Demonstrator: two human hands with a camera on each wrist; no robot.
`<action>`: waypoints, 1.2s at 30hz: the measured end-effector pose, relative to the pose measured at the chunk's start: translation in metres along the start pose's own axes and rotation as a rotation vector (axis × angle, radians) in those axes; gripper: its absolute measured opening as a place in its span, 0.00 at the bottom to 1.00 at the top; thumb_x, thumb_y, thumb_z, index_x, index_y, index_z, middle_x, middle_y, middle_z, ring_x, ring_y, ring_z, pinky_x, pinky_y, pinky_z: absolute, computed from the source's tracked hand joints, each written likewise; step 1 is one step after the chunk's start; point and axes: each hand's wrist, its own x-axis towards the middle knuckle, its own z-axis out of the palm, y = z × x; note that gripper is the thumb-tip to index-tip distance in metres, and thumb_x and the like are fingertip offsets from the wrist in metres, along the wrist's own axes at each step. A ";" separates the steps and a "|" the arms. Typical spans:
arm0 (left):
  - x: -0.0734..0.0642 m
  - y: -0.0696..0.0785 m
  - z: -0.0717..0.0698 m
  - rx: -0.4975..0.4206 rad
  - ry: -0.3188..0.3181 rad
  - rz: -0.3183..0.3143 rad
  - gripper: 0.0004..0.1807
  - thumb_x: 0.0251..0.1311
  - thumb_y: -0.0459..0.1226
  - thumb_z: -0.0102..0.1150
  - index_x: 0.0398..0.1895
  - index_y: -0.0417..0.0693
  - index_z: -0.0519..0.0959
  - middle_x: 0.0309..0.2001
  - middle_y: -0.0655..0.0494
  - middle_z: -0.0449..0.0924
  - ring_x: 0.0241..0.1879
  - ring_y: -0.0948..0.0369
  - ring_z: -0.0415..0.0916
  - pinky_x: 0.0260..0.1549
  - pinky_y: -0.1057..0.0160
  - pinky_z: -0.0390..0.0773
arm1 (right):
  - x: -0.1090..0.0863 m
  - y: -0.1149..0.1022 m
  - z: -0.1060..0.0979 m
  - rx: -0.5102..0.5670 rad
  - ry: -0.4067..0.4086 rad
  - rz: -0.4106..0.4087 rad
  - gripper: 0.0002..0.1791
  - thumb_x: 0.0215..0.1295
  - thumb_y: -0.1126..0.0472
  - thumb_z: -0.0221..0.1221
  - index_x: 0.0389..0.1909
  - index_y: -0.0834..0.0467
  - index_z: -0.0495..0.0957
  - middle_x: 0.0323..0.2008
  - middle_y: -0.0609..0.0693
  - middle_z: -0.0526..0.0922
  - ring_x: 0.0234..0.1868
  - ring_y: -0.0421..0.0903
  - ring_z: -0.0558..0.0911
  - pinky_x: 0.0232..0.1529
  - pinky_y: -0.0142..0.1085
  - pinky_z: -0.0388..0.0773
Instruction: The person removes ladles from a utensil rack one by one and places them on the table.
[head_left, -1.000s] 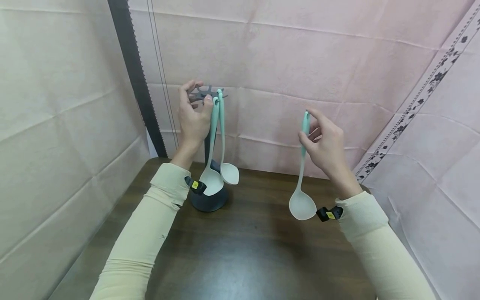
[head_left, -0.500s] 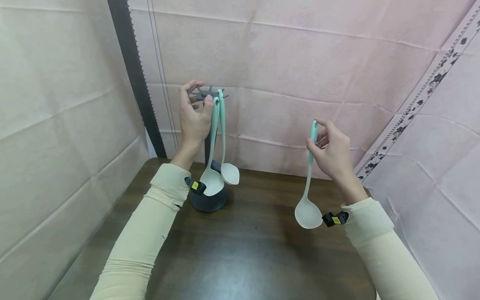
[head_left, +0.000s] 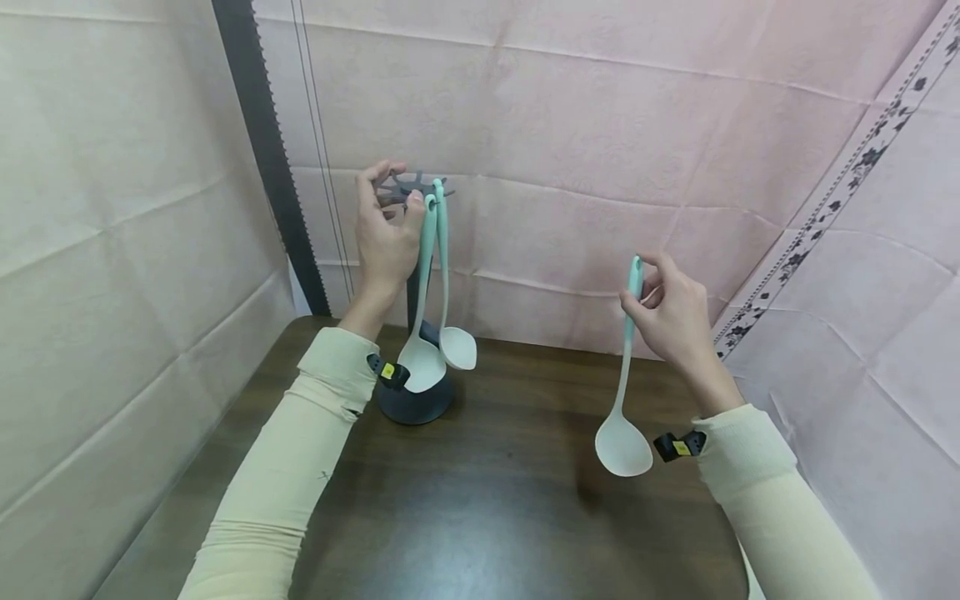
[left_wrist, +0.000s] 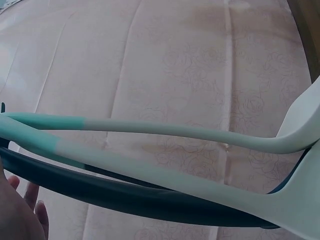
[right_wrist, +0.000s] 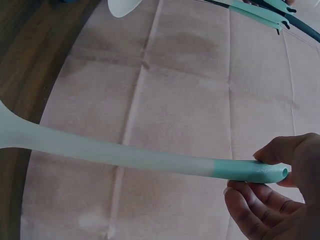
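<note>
A dark utensil rack [head_left: 415, 407] stands at the back left of the table, with a ring of hooks at its top. My left hand [head_left: 385, 242] holds the rack by those hooks, thumb in front and fingers behind. Two white utensils with mint handles hang there: a large spoon [head_left: 423, 363] in front and a smaller slant-edged one [head_left: 458, 347] beside it. Over to the right, my right hand [head_left: 671, 315] pinches a white ladle [head_left: 623, 447] near the top of its mint handle. The ladle hangs bowl down, apart from the rack; the right wrist view shows the handle's end hole.
The brown wooden table [head_left: 480, 517] has a rounded edge at the right. Pale cloth [head_left: 555, 125] walls enclose it at the back and both sides. Each wrist wears a small black camera [head_left: 678, 447].
My right hand has carried the ladle to the right and down, nearer to me. The left hand has stayed at the top of the rack, and the hanging utensils look still.
</note>
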 end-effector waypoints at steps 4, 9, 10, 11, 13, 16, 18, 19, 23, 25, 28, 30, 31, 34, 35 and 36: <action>-0.001 0.001 0.000 0.003 -0.001 -0.005 0.37 0.65 0.55 0.54 0.73 0.48 0.66 0.69 0.62 0.76 0.55 0.63 0.76 0.60 0.48 0.73 | -0.002 0.003 -0.001 -0.011 -0.009 0.006 0.28 0.66 0.64 0.68 0.67 0.58 0.76 0.33 0.55 0.85 0.29 0.50 0.84 0.29 0.21 0.70; -0.002 0.001 -0.001 0.010 -0.009 -0.011 0.37 0.65 0.55 0.54 0.73 0.49 0.66 0.70 0.60 0.75 0.55 0.63 0.77 0.59 0.55 0.73 | -0.003 0.007 -0.002 -0.026 -0.012 0.013 0.29 0.67 0.63 0.67 0.68 0.58 0.76 0.34 0.55 0.85 0.30 0.50 0.84 0.30 0.23 0.70; -0.002 0.001 -0.001 0.011 -0.010 -0.012 0.36 0.65 0.55 0.54 0.73 0.49 0.66 0.70 0.60 0.75 0.55 0.63 0.77 0.59 0.56 0.73 | -0.004 0.008 -0.002 -0.029 -0.013 0.015 0.29 0.67 0.63 0.67 0.69 0.58 0.76 0.34 0.55 0.86 0.30 0.50 0.84 0.30 0.23 0.70; -0.002 0.001 -0.001 0.010 -0.011 -0.012 0.36 0.65 0.55 0.54 0.73 0.49 0.66 0.70 0.60 0.75 0.55 0.62 0.77 0.59 0.56 0.72 | -0.004 0.009 -0.002 -0.033 -0.016 0.018 0.29 0.67 0.63 0.67 0.69 0.57 0.76 0.33 0.55 0.86 0.30 0.50 0.84 0.30 0.23 0.70; -0.002 0.000 -0.001 0.007 -0.008 -0.007 0.36 0.65 0.54 0.54 0.73 0.48 0.66 0.69 0.61 0.76 0.55 0.61 0.78 0.58 0.56 0.72 | -0.004 0.011 -0.003 -0.036 -0.023 0.022 0.29 0.67 0.63 0.67 0.69 0.57 0.76 0.33 0.56 0.86 0.30 0.51 0.84 0.29 0.23 0.70; -0.002 0.000 -0.001 0.007 -0.005 -0.003 0.36 0.66 0.54 0.54 0.73 0.48 0.66 0.69 0.63 0.76 0.55 0.60 0.78 0.58 0.56 0.73 | -0.005 0.015 -0.003 -0.041 -0.031 0.028 0.28 0.67 0.62 0.68 0.68 0.57 0.77 0.33 0.56 0.86 0.30 0.51 0.84 0.29 0.24 0.71; -0.002 0.001 -0.001 0.007 -0.005 -0.001 0.36 0.65 0.54 0.54 0.73 0.48 0.66 0.69 0.61 0.76 0.55 0.60 0.78 0.57 0.58 0.72 | -0.006 0.018 -0.003 -0.052 -0.032 0.025 0.28 0.67 0.61 0.68 0.68 0.58 0.77 0.33 0.57 0.87 0.30 0.51 0.85 0.30 0.25 0.72; -0.001 0.001 -0.001 0.006 -0.005 -0.002 0.36 0.65 0.54 0.54 0.73 0.48 0.66 0.69 0.60 0.76 0.55 0.61 0.78 0.57 0.58 0.72 | -0.006 0.020 -0.004 -0.057 -0.033 0.023 0.28 0.68 0.60 0.68 0.68 0.58 0.77 0.33 0.57 0.86 0.30 0.51 0.85 0.30 0.26 0.72; 0.000 0.002 0.000 0.007 -0.006 -0.007 0.36 0.65 0.55 0.54 0.72 0.49 0.66 0.69 0.57 0.76 0.54 0.63 0.78 0.57 0.59 0.72 | -0.009 0.025 -0.004 -0.077 -0.040 0.012 0.28 0.70 0.56 0.68 0.68 0.61 0.77 0.32 0.57 0.86 0.29 0.52 0.85 0.31 0.29 0.71; 0.000 0.002 0.000 0.008 -0.005 -0.006 0.36 0.65 0.55 0.54 0.72 0.49 0.66 0.69 0.57 0.76 0.54 0.63 0.78 0.57 0.59 0.73 | -0.010 0.027 -0.004 -0.080 -0.050 0.013 0.29 0.70 0.56 0.68 0.68 0.62 0.77 0.32 0.57 0.86 0.29 0.52 0.84 0.30 0.31 0.72; 0.000 0.002 -0.001 0.010 -0.004 -0.007 0.36 0.65 0.55 0.54 0.72 0.49 0.66 0.69 0.59 0.76 0.53 0.62 0.78 0.57 0.58 0.72 | -0.012 0.031 -0.003 -0.093 -0.070 0.023 0.29 0.68 0.60 0.67 0.69 0.62 0.77 0.31 0.57 0.87 0.29 0.52 0.84 0.31 0.36 0.74; 0.000 0.001 -0.001 0.011 -0.005 -0.005 0.36 0.65 0.55 0.54 0.72 0.49 0.66 0.69 0.59 0.76 0.53 0.62 0.78 0.57 0.58 0.72 | -0.015 0.034 -0.003 -0.099 -0.084 0.030 0.30 0.68 0.61 0.67 0.69 0.62 0.76 0.32 0.58 0.87 0.29 0.53 0.84 0.31 0.39 0.75; 0.000 0.001 -0.001 0.012 -0.005 -0.005 0.36 0.65 0.54 0.54 0.72 0.49 0.66 0.69 0.59 0.76 0.53 0.61 0.78 0.57 0.57 0.73 | -0.016 0.035 -0.003 -0.107 -0.093 0.035 0.30 0.68 0.62 0.67 0.70 0.62 0.76 0.32 0.59 0.87 0.29 0.52 0.83 0.30 0.41 0.76; 0.000 0.001 -0.001 0.011 -0.005 0.003 0.36 0.65 0.54 0.54 0.73 0.47 0.66 0.69 0.56 0.76 0.54 0.60 0.78 0.58 0.53 0.73 | -0.019 0.040 -0.003 -0.121 -0.109 0.038 0.30 0.68 0.62 0.66 0.70 0.63 0.75 0.32 0.60 0.87 0.29 0.53 0.83 0.29 0.41 0.76; 0.000 0.001 -0.001 0.008 -0.006 0.005 0.36 0.65 0.54 0.54 0.73 0.47 0.66 0.69 0.55 0.76 0.54 0.59 0.78 0.58 0.51 0.73 | -0.020 0.042 -0.003 -0.128 -0.113 0.036 0.30 0.68 0.62 0.66 0.70 0.64 0.75 0.32 0.59 0.87 0.28 0.53 0.83 0.28 0.40 0.76; 0.000 0.001 -0.001 0.008 -0.006 0.006 0.36 0.65 0.54 0.54 0.73 0.47 0.66 0.69 0.55 0.76 0.54 0.58 0.78 0.58 0.50 0.74 | -0.021 0.043 -0.003 -0.133 -0.115 0.033 0.30 0.67 0.62 0.66 0.70 0.64 0.76 0.31 0.59 0.87 0.28 0.52 0.82 0.27 0.40 0.76</action>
